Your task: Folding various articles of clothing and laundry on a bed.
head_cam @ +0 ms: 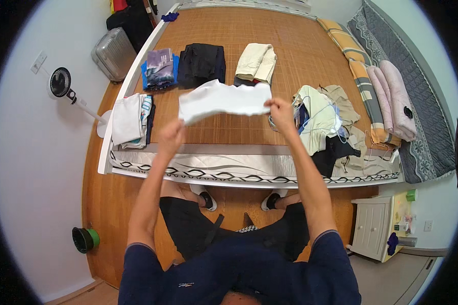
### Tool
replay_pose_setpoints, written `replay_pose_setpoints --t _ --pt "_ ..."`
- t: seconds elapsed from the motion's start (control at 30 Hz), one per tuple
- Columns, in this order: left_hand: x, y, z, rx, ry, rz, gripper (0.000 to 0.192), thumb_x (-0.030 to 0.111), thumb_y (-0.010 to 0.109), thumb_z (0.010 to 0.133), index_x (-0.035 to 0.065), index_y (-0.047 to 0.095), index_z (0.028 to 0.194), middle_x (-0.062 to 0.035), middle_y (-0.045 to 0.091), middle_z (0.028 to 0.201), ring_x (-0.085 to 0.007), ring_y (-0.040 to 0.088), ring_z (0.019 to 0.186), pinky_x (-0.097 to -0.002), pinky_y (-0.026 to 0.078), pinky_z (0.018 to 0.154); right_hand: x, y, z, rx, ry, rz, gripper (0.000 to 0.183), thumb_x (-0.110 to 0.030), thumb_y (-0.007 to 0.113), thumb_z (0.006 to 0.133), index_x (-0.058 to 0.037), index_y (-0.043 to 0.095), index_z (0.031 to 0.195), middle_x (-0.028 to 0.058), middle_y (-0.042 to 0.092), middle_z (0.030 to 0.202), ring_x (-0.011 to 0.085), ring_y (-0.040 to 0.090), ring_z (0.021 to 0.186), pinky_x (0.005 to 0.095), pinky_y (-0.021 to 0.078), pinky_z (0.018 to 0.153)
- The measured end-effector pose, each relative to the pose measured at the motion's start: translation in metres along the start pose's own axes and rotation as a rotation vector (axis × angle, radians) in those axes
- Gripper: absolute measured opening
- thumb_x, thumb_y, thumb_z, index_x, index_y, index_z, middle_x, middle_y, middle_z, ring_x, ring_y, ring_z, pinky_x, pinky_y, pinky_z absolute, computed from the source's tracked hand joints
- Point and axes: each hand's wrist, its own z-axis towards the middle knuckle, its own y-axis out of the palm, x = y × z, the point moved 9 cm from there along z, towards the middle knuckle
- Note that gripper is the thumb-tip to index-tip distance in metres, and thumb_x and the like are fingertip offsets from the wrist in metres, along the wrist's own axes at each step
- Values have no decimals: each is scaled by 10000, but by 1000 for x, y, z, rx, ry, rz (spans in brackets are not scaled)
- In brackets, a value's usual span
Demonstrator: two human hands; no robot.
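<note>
Stretched between my two hands is a white cloth garment, held above the bed mat and slightly blurred. My left hand grips its near left corner. At its right end, my right hand pinches the other edge. Behind the garment lie a folded black garment stack and a folded cream garment on top of darker cloth. A purple printed shirt tops a blue pile at the far left. Nearer on that side sits a stack with a folded white garment.
Loose clothes with hangers heap at the bed's right front, beside rolled pink bedding and a striped blanket. A white bed frame edges the bamboo mat. A fan, silver suitcase and white cabinet stand around.
</note>
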Motion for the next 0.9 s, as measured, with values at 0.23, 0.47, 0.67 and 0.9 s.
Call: replay_pose_setpoints --t 0.23,0.47,0.67,0.9 --pt "18 72 -148 -299 -62 226 102 40 613 798 -40 585 856 -236 583 1015 -435 577 942 -481 482 798 108 35 -127 13 59 -328 254 -15 525 758 -19 725 915 173 712 1039 329 649 956 376 504 864" --pt "18 49 -152 -188 -345 182 165 97 626 817 -12 650 940 -191 653 864 -376 627 862 -471 501 764 120 19 -178 191 71 -361 237 1 560 719 -34 723 887 166 676 1178 370 583 1023 405 463 944" --pt "-27 68 -91 -101 -321 191 206 127 636 827 0 663 987 -187 650 1005 -374 626 907 -461 505 796 107 27 -168 234 81 -447 281 -20 592 720 -57 717 969 174 660 1204 388 553 1044 419 446 953" --pt "-85 110 -71 -503 -428 420 283 200 682 770 64 702 1018 -176 654 1114 -359 633 979 -447 506 808 83 84 -138 -163 -59 -701 429 -248 606 889 -158 601 1308 235 351 1507 502 356 1293 591 282 1077"
